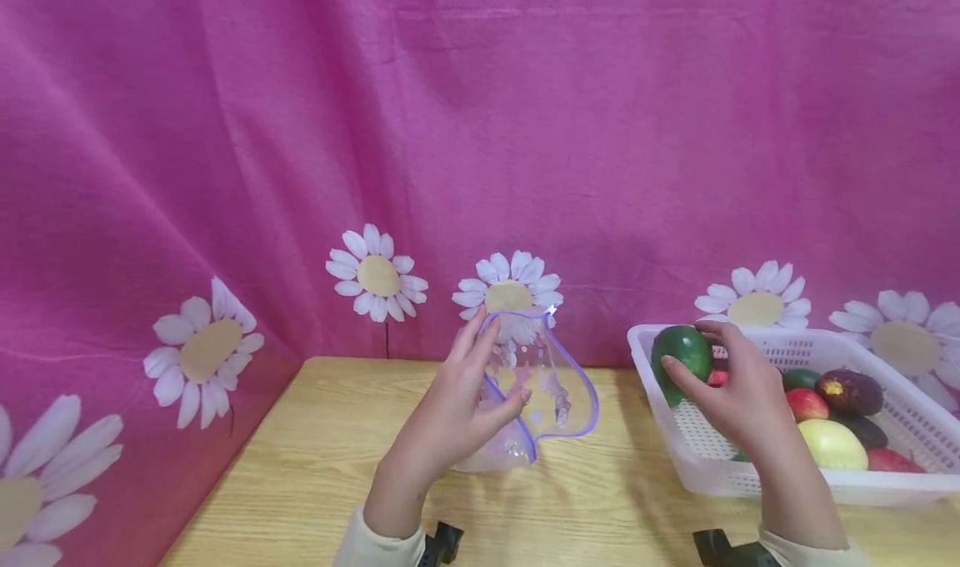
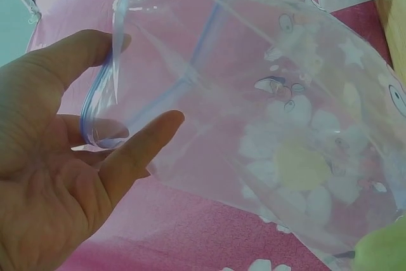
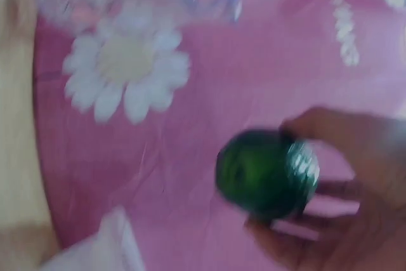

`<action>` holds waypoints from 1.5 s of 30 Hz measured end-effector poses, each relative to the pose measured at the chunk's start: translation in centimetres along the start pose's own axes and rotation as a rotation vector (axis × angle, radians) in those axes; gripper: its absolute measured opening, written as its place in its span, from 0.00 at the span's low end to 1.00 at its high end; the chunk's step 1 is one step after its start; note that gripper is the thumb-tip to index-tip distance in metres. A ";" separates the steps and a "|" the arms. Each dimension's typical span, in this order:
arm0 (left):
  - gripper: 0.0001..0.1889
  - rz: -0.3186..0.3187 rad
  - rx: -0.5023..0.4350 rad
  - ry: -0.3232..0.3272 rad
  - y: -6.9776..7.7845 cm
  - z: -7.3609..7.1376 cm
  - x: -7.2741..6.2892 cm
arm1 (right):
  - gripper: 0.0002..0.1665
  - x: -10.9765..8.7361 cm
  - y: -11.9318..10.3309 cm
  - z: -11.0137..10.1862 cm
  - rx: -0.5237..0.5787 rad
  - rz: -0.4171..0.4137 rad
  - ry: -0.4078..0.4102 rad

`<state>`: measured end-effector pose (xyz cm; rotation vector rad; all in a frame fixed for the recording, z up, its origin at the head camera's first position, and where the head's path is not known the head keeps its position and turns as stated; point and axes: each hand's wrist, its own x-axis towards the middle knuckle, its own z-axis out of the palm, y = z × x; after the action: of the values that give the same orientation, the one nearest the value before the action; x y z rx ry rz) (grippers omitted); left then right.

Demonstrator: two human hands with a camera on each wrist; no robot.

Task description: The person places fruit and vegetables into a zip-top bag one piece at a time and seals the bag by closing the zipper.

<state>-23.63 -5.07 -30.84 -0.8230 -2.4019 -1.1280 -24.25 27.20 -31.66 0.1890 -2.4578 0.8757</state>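
My left hand (image 1: pixel 465 392) holds a clear plastic zip bag (image 1: pixel 577 383) with a purple-blue rim by one side of its mouth. In the left wrist view, the thumb is in front of the film and other fingers show behind the rim. A pale green rounded thing (image 2: pixel 382 249) shows at that view's lower right corner; I cannot tell whether it is inside the bag. My right hand (image 1: pixel 738 383) grips a glossy dark green fruit (image 1: pixel 682 352) between thumb and fingers, over the left end of the white basket (image 1: pixel 795 488). The right wrist view is blurred, with the fruit (image 3: pixel 263 172) in the fingertips.
In the basket lie a red fruit (image 1: pixel 807 403), a yellow fruit (image 1: pixel 832 444), a dark purple fruit (image 1: pixel 850 392) and several others. The basket stands at the right on the wooden table (image 1: pixel 300 467). A pink flowered cloth (image 1: pixel 600 175) hangs behind the table.
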 end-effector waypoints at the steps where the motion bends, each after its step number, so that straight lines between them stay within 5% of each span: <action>1: 0.41 -0.004 0.002 -0.005 0.1 0.0 0.0 | 0.38 -0.2 -0.9 0.1 0.053 -0.040 0.016; 7: 0.38 -0.007 0.026 -0.020 0.2 0.1 0.1 | 0.36 -1.3 -5.7 2.5 0.347 -0.270 -0.061; 13: 0.37 -0.006 0.051 -0.023 0.5 0.4 0.1 | 0.31 -1.8 -7.3 5.3 0.421 -0.397 -0.184; 19: 0.36 -0.027 0.063 -0.052 0.8 0.7 0.0 | 0.30 -2.2 -6.9 6.7 0.419 -0.358 -0.239; 26: 0.34 -0.039 0.088 -0.070 1.0 0.6 -0.2 | 0.33 -2.0 -6.7 6.8 0.319 -0.306 -0.191; 45: 0.35 -0.039 0.045 -0.061 1.0 0.6 0.0 | 0.34 -2.1 -6.7 6.8 0.209 -0.394 -0.179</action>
<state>-23.01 -4.09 -30.62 -0.8108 -2.4934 -1.0743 -23.43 17.67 -33.53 0.8267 -2.3609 0.9671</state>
